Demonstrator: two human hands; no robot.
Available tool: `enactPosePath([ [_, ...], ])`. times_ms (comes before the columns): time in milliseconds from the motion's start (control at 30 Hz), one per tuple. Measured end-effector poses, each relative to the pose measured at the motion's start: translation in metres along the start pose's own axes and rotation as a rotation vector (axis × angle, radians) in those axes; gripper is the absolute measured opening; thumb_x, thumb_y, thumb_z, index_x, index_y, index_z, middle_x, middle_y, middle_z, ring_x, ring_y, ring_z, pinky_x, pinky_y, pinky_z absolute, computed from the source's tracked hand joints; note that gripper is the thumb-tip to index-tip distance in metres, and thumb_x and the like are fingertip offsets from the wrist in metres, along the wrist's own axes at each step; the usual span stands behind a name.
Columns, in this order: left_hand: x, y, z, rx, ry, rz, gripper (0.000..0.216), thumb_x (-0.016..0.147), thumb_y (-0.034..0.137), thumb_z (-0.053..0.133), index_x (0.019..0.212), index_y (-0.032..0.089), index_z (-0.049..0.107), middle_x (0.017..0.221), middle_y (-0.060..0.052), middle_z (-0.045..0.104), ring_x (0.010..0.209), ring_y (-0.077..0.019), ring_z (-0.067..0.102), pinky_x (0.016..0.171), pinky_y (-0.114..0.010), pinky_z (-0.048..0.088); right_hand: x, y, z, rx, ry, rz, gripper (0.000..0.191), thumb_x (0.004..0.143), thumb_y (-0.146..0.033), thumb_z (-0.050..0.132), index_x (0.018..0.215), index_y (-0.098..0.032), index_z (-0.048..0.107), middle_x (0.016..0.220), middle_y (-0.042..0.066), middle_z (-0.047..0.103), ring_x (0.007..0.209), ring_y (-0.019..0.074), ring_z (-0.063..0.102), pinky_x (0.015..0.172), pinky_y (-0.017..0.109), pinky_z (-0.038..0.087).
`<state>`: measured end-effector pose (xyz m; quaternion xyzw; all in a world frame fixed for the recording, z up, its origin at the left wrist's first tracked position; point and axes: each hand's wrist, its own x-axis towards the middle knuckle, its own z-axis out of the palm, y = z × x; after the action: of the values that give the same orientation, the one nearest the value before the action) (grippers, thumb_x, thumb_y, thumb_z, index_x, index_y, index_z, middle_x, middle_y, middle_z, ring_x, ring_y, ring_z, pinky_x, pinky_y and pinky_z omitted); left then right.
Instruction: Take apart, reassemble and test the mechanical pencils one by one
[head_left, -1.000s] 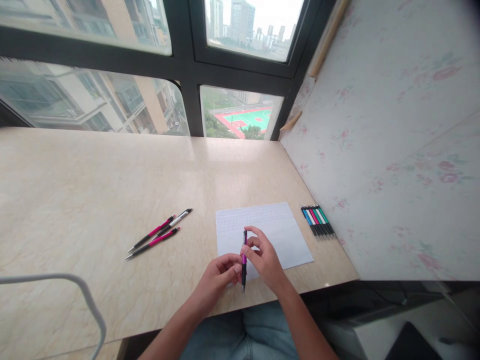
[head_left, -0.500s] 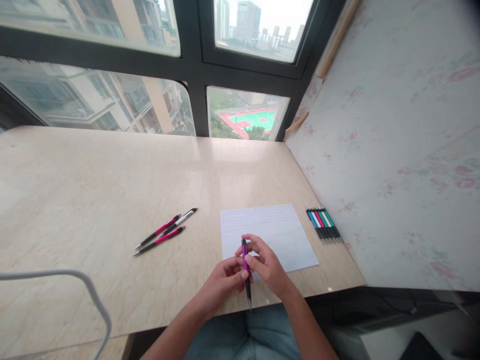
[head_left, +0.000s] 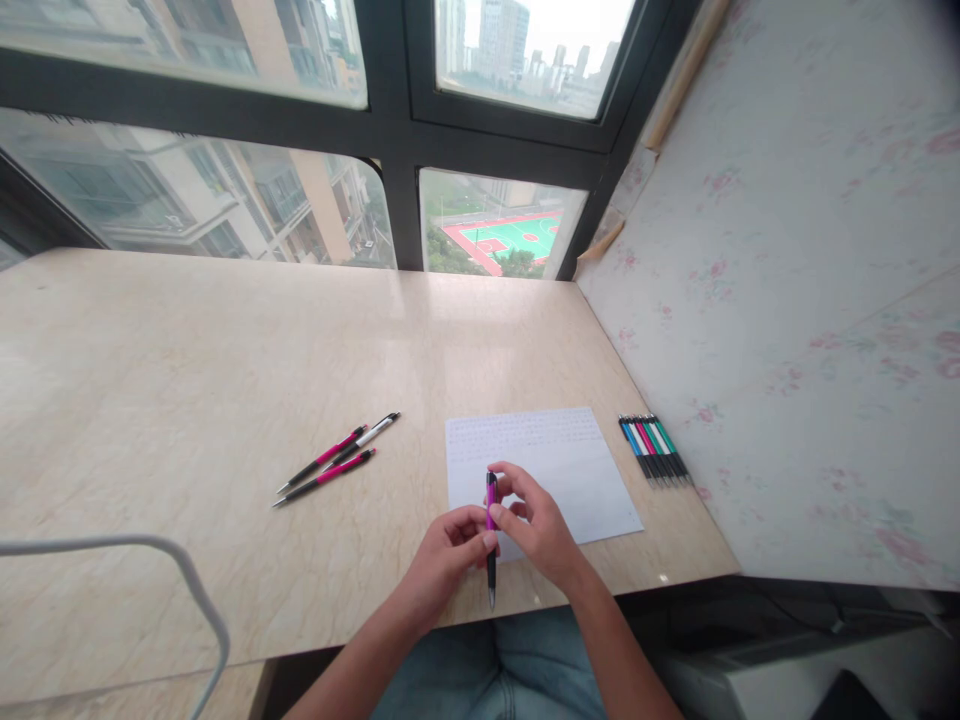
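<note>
Both my hands hold one purple and black pen (head_left: 491, 535) upright over the near edge of the marble desk (head_left: 225, 370). My left hand (head_left: 448, 556) pinches its lower half with curled fingers. My right hand (head_left: 538, 525) grips its upper half, fingers closed round the barrel. The pen's tip points down towards me. A white sheet of paper (head_left: 555, 465) with faint rows of writing along its top lies just beyond my hands.
Three pens (head_left: 334, 460), two pink and one white, lie to the left of the paper. A row of several coloured pens (head_left: 654, 448) lies by the floral wall (head_left: 787, 300) on the right. A white chair back (head_left: 150, 580) curves at lower left. Windows run along the far edge.
The view drifted slightly. The pen in my hands shifted a little, its tip first sinking then rising; both hands stayed on it.
</note>
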<state>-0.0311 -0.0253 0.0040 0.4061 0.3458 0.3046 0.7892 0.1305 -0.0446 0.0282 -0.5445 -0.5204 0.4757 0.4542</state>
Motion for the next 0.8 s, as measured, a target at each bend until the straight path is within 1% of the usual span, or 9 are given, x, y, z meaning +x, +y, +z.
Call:
enactPosePath([
  [167, 0.001, 0.001, 0.001, -0.051, 0.036, -0.001, 0.024, 0.074, 0.037, 0.076, 0.079, 0.016, 0.068, 0.066, 0.000, 0.058, 0.061, -0.0116, 0.047, 0.058, -0.023, 0.036, 0.001, -0.001, 0.001, 0.027, -0.012, -0.008, 0.043, 0.086, -0.024, 0.058, 0.129, -0.025, 0.052, 0.098, 0.004, 0.063, 0.091, 0.0189, 0.060, 0.070, 0.029, 0.049],
  [233, 0.002, 0.002, 0.000, -0.070, 0.072, 0.012, 0.025, 0.073, 0.037, 0.077, 0.086, 0.017, 0.069, 0.074, -0.002, 0.062, 0.066, -0.0132, 0.052, 0.061, -0.024, 0.040, 0.000, 0.001, 0.002, 0.059, -0.011, 0.000, 0.047, 0.087, -0.026, 0.057, 0.134, -0.025, 0.048, 0.099, 0.005, 0.064, 0.091, 0.0189, 0.061, 0.069, 0.029, 0.050],
  [333, 0.003, 0.003, -0.002, -0.046, 0.109, 0.036, 0.029, 0.073, 0.036, 0.077, 0.093, 0.016, 0.070, 0.083, -0.005, 0.065, 0.070, -0.0151, 0.055, 0.065, -0.027, 0.045, -0.002, 0.005, 0.004, 0.099, -0.022, 0.020, 0.043, 0.090, -0.029, 0.055, 0.132, -0.024, 0.049, 0.099, 0.005, 0.064, 0.087, 0.0176, 0.062, 0.068, 0.028, 0.049],
  [467, 0.002, 0.002, -0.002, -0.002, 0.101, 0.036, 0.025, 0.076, 0.035, 0.075, 0.091, 0.015, 0.070, 0.076, -0.003, 0.063, 0.063, -0.0122, 0.052, 0.061, -0.025, 0.044, -0.001, 0.007, 0.004, 0.086, -0.003, 0.044, 0.037, 0.091, -0.032, 0.055, 0.127, -0.023, 0.053, 0.098, 0.004, 0.064, 0.084, 0.0169, 0.061, 0.067, 0.027, 0.048],
  [567, 0.002, 0.003, -0.002, 0.010, 0.126, 0.055, 0.025, 0.078, 0.035, 0.073, 0.093, 0.015, 0.069, 0.077, -0.003, 0.065, 0.064, -0.0127, 0.054, 0.061, -0.025, 0.044, 0.000, 0.009, 0.002, 0.058, 0.030, 0.071, 0.029, 0.093, -0.038, 0.053, 0.115, -0.020, 0.060, 0.089, 0.004, 0.066, 0.078, 0.0165, 0.061, 0.062, 0.026, 0.047],
  [633, 0.003, 0.005, -0.002, 0.023, 0.201, 0.090, 0.024, 0.076, 0.035, 0.074, 0.089, 0.015, 0.068, 0.077, -0.004, 0.066, 0.065, -0.0141, 0.056, 0.062, -0.026, 0.044, -0.001, 0.011, 0.001, 0.039, 0.031, 0.088, 0.028, 0.094, -0.042, 0.050, 0.098, -0.018, 0.064, 0.079, 0.003, 0.066, 0.071, 0.0159, 0.061, 0.059, 0.026, 0.045],
  [700, 0.004, 0.006, -0.003, 0.033, 0.300, 0.136, 0.024, 0.074, 0.035, 0.076, 0.084, 0.015, 0.067, 0.076, -0.004, 0.067, 0.067, -0.0159, 0.058, 0.064, -0.027, 0.045, -0.003, 0.013, 0.002, 0.024, 0.009, 0.093, 0.033, 0.095, -0.044, 0.047, 0.085, -0.017, 0.065, 0.073, 0.003, 0.066, 0.067, 0.0156, 0.060, 0.058, 0.026, 0.045],
  [767, 0.005, 0.006, -0.003, 0.030, 0.364, 0.170, 0.025, 0.072, 0.035, 0.077, 0.082, 0.016, 0.066, 0.078, -0.005, 0.068, 0.070, -0.0176, 0.061, 0.066, -0.028, 0.046, -0.006, 0.013, 0.003, 0.014, -0.011, 0.086, 0.032, 0.094, -0.043, 0.049, 0.083, -0.018, 0.064, 0.071, 0.003, 0.066, 0.066, 0.0156, 0.061, 0.059, 0.026, 0.045],
  [800, 0.005, 0.007, -0.003, 0.027, 0.372, 0.178, 0.024, 0.072, 0.034, 0.078, 0.083, 0.016, 0.066, 0.079, -0.005, 0.069, 0.072, -0.0181, 0.062, 0.067, -0.029, 0.047, -0.006, 0.014, 0.004, 0.013, -0.011, 0.083, 0.029, 0.093, -0.042, 0.052, 0.084, -0.018, 0.064, 0.071, 0.003, 0.066, 0.067, 0.0159, 0.061, 0.060, 0.027, 0.046],
])
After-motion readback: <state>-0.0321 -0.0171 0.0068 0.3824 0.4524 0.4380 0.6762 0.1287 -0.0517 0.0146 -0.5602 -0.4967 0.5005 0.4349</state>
